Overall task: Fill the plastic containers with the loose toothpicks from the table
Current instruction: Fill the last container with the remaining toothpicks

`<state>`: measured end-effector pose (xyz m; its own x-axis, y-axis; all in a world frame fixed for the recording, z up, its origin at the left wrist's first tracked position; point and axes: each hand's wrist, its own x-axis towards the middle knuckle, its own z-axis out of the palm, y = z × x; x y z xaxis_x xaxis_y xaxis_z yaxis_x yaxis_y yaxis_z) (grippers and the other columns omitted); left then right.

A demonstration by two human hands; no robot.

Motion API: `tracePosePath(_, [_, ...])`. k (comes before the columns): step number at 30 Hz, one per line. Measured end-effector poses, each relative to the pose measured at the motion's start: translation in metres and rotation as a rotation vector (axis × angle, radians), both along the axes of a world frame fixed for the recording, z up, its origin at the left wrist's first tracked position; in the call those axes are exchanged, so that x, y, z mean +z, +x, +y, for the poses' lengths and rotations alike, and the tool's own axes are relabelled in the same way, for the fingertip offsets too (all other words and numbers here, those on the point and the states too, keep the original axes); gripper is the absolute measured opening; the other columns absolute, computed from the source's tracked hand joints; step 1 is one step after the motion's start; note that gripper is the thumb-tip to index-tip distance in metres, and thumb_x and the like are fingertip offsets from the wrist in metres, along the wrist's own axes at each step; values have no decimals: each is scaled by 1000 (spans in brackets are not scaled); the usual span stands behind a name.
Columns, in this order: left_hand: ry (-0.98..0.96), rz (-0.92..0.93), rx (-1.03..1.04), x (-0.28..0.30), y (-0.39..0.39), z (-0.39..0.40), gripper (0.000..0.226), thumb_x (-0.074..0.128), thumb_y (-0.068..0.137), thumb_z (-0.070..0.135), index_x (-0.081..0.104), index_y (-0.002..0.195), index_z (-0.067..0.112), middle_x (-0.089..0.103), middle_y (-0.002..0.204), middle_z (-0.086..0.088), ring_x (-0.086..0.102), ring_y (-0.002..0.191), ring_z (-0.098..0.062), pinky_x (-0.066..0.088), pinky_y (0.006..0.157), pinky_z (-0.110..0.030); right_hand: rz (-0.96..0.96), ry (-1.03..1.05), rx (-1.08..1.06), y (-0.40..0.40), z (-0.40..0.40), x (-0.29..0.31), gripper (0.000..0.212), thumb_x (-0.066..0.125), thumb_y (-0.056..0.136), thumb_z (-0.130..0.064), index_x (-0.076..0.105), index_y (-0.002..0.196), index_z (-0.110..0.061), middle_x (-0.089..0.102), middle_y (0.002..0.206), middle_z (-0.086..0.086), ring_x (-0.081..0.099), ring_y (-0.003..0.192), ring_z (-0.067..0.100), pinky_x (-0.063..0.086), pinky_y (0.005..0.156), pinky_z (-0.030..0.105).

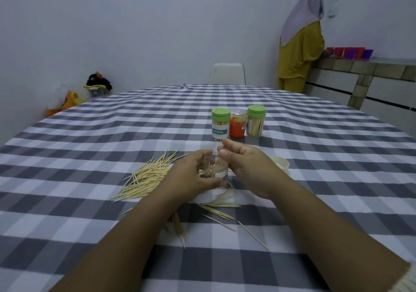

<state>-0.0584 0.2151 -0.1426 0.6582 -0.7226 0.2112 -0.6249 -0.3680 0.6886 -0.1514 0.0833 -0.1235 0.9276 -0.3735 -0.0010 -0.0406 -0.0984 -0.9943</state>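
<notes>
— Left hand [190, 174]?
— Curled round a clear open container [217, 170], gripping its side, upright on the checked tablecloth [90, 134], some toothpicks already inside.
— Right hand [245, 167]?
— Poised just above the container's mouth, fingertips [223, 152] drawn together; hard to tell whether pinching anything.
— Loose toothpicks [146, 179]?
— Heaped left of the container, more scattered nearer, under the wrists.
— Beyond the hands?
— Three closed containers in a row: green-lidded [220, 124], orange [238, 124], green-lidded [256, 120]. Pale lid [281, 163] just right of the right hand.
</notes>
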Motion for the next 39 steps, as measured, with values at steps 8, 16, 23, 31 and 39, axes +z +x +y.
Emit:
tracePosePath(8, [160,-50,-78,9,3,9,86,82,69,39,39,143,30,51,136,13,48,123,-6,37,95,-19,166,-298,145,-2,-7,-5,106,85,66,-28,21,150,-31,43,146,0,50,125,17,41,107,36])
tracePosePath(16, [453,-247,31,11,17,19,66,56,92,28,26,150,17,31,154,-1,31,139,-17,25,110,-26,182,-315,104,3,-9,-13,78,81,73,-15,41,140,-24,59,128,0,58,114,14,47,102,35])
tracePosePath(23, [679,-483,153,1,18,10,53,40,97,18,27,148,13,54,134,-9,50,121,-25,34,102,-33,178,-332,102,4,-9,-14,78,81,72,-17,42,139,-26,59,129,-1,58,115,15,46,102,37])
tracePosePath(31, [764,-572,251,-9,19,-4,33,52,88,7,62,118,16,64,108,-8,61,101,-26,45,80,-30,182,-333,95,4,-7,-14,77,80,73,-16,41,139,-27,58,130,-2,58,114,14,47,101,35])
tracePosePath(39, [529,-582,299,-8,15,1,30,50,89,6,64,112,19,63,103,-4,61,97,-23,42,74,-27,183,-345,96,2,-5,-11,75,79,75,-17,41,139,-26,58,130,-3,57,115,13,47,101,35])
